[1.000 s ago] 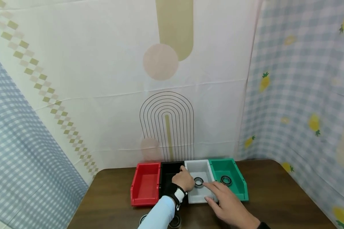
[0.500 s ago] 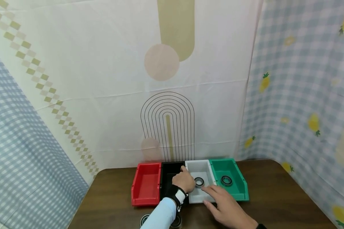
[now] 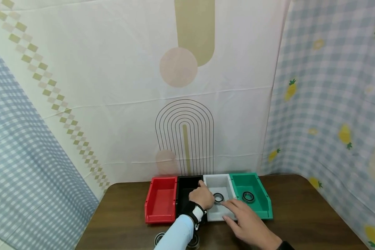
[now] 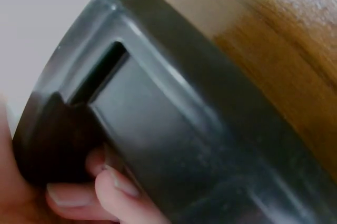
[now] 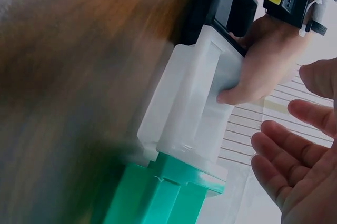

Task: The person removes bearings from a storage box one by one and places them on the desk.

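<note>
My left hand [image 3: 202, 197] grips the wall where the black bin [image 3: 186, 191] meets the white bin [image 3: 217, 180]. In the left wrist view its curled fingers [image 4: 126, 197] lie against the black bin's inner side. From the right wrist view, one fingertip of that hand hangs over the white bin. My right hand [image 3: 248, 224] is spread above the white bin's front right corner and holds nothing. Close by its index finger, a ball bearing [image 3: 218, 193] lies flat in the white bin. Another bearing [image 3: 248, 192] lies in the green bin [image 3: 262, 205]. The floor of the black bin is partly hidden.
At the left end of the row stands a red bin [image 3: 162, 201]. Two more bearings, one left of my sleeve [image 3: 158, 239] and one right of it [image 3: 194, 242], lie on the brown table [image 3: 122, 211], partly covered by that arm. A patterned cloth [image 3: 128, 132] hangs behind.
The head view has shifted slightly, so everything sits a little further right in it. My right hand has barely stirred; my left hand keeps its place at the bins.
</note>
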Tool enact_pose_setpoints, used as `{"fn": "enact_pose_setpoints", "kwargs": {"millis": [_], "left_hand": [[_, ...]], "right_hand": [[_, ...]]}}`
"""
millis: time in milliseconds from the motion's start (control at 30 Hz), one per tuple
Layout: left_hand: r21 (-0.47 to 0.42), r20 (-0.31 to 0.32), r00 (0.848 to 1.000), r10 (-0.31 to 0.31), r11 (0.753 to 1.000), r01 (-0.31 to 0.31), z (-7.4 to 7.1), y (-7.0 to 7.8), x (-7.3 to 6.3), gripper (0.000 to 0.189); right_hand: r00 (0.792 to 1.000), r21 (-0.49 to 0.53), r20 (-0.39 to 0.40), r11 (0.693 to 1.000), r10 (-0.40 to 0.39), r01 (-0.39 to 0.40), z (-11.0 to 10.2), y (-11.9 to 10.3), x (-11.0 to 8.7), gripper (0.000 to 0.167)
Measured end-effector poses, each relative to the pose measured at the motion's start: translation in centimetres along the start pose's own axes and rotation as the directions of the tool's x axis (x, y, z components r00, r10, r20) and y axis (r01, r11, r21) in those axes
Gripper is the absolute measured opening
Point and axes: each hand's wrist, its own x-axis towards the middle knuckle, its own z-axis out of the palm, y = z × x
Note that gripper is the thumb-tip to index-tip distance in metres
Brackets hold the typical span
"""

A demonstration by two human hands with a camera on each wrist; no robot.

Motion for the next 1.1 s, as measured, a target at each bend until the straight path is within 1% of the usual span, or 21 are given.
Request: {"fn": "enact_pose_setpoints", "kwargs": {"millis": [100,233,367,533,633,767,933,1000,1100], "left_hand": [[-0.005,0.007,1.000,0.001,1.000,-0.001,-0.1,-0.1,0.1,0.058],[-0.006,0.010,1.000,-0.006,1.000,0.006,0.0,-0.5,0.2,0.063],[-0.013,0.001,1.000,-0.010,1.000,0.010,0.3,-0.9,0.2,0.062],[-0.036,-0.016,1.000,0.016,0.999,-0.016,0.6,-0.8,0.4,0.060],[-0.043,-0.030,0.999,0.029,0.999,-0.030,0.7,-0.6,0.4,0.059],[-0.050,-0.039,0.999,0.029,0.998,-0.031,0.7,-0.4,0.4,0.055],[-0.052,-0.027,1.000,0.003,0.999,-0.005,0.7,-0.4,0.4,0.056],[-0.054,-0.024,1.000,-0.006,0.999,0.005,0.7,-0.4,0.5,0.055],[-0.055,-0.018,1.000,-0.010,0.998,0.009,0.7,-0.6,0.6,0.053]], "right_hand": [[1.000,-0.026,0.023,1.000,0.001,-0.001,0.3,0.4,0.7,0.035],[0.996,-0.072,0.085,0.997,0.019,-0.013,1.1,1.4,2.2,0.033],[0.991,-0.083,0.136,0.997,0.010,0.001,1.9,2.7,3.4,0.035],[0.984,-0.073,0.177,0.997,-0.005,0.019,2.6,3.7,4.3,0.036],[0.980,-0.099,0.197,0.994,-0.017,0.037,3.2,4.1,4.7,0.035],[0.973,-0.184,0.231,0.981,-0.018,0.062,4.1,4.3,5.5,0.036],[0.956,-0.273,0.290,0.961,0.035,0.048,4.8,3.8,7.1,0.037],[0.954,-0.299,0.296,0.954,0.053,0.039,5.1,3.5,7.6,0.033],[0.960,-0.333,0.272,0.943,0.071,0.024,5.6,3.2,8.1,0.022]]}}
